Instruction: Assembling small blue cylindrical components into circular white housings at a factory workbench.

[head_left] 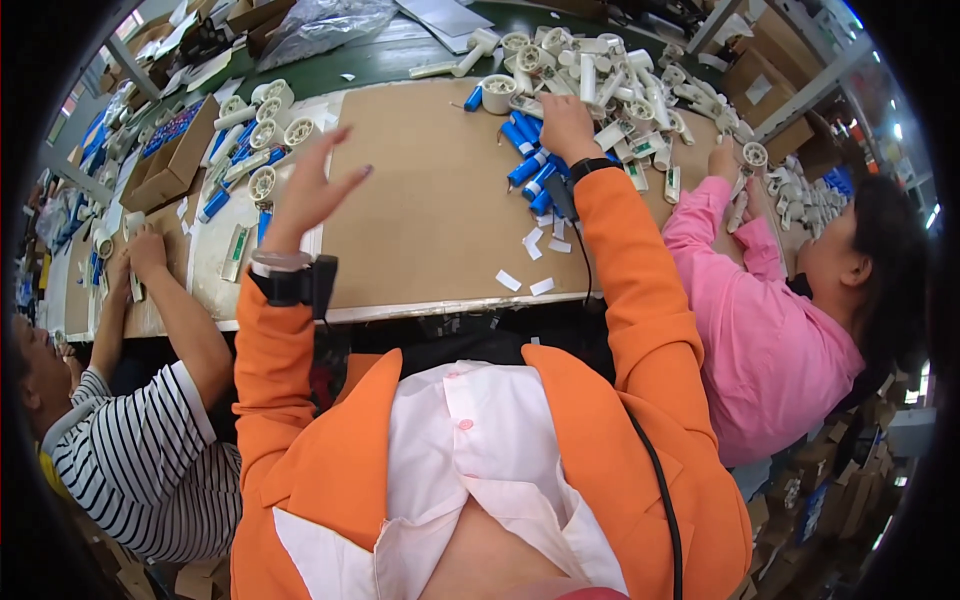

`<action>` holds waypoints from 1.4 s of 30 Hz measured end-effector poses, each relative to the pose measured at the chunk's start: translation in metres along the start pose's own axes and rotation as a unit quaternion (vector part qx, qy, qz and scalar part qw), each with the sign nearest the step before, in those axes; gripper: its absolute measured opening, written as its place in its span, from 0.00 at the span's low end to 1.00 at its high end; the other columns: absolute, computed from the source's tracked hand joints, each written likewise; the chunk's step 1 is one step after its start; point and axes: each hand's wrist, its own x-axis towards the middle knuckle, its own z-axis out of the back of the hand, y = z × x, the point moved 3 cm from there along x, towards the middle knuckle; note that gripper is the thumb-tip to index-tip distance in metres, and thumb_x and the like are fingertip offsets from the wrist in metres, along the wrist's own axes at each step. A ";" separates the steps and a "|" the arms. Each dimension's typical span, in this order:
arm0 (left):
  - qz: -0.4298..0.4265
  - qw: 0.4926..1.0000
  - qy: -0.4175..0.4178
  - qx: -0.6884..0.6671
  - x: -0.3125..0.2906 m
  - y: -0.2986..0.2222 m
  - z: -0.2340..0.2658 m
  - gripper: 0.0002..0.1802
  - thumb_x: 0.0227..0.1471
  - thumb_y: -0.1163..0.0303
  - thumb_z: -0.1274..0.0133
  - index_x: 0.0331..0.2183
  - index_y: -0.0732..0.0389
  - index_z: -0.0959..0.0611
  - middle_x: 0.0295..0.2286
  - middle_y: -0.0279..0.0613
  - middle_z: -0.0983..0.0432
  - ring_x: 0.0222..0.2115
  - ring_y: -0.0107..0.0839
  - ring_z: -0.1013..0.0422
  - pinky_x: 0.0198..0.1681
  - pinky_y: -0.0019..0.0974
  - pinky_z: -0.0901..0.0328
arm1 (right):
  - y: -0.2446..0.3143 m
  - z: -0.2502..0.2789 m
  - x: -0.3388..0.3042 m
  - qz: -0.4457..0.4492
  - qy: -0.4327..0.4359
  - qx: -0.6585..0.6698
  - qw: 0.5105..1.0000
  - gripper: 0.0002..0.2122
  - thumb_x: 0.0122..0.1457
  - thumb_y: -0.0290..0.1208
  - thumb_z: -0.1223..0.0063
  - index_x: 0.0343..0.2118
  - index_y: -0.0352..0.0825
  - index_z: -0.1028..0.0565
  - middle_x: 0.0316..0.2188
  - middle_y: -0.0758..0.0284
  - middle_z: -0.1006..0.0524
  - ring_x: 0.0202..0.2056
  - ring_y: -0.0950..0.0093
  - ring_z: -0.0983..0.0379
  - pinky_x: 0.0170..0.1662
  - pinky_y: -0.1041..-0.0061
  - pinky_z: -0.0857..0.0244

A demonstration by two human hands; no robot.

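Right hand (568,128) seemingly picking among white parts (588,80), blue batteries (526,170) toward far edge of table (420,210); grip hidden, can't tell. Left hand (308,195) hovering empty, splayed. Next likely calling for single-piece pinch.

2 orange sleeves (640,280), white shirt (425,440)

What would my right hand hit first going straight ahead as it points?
Your right hand would probably meet the piled white plastic parts just ahead first, though depth is unclear.

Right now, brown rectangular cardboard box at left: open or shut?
Open: the brown cardboard box has an uncovered top, and small blue items show inside.
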 end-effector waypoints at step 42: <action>0.089 0.981 0.142 0.100 0.041 -0.057 -0.115 0.40 0.42 0.35 0.52 0.43 0.62 0.22 0.29 0.51 0.22 0.30 0.44 0.24 0.35 0.41 0.30 | 0.153 0.079 -0.149 -0.075 0.175 0.184 0.964 0.16 0.53 0.32 0.47 0.45 0.38 0.29 0.32 0.59 0.23 0.32 0.57 0.26 0.31 0.62 0.33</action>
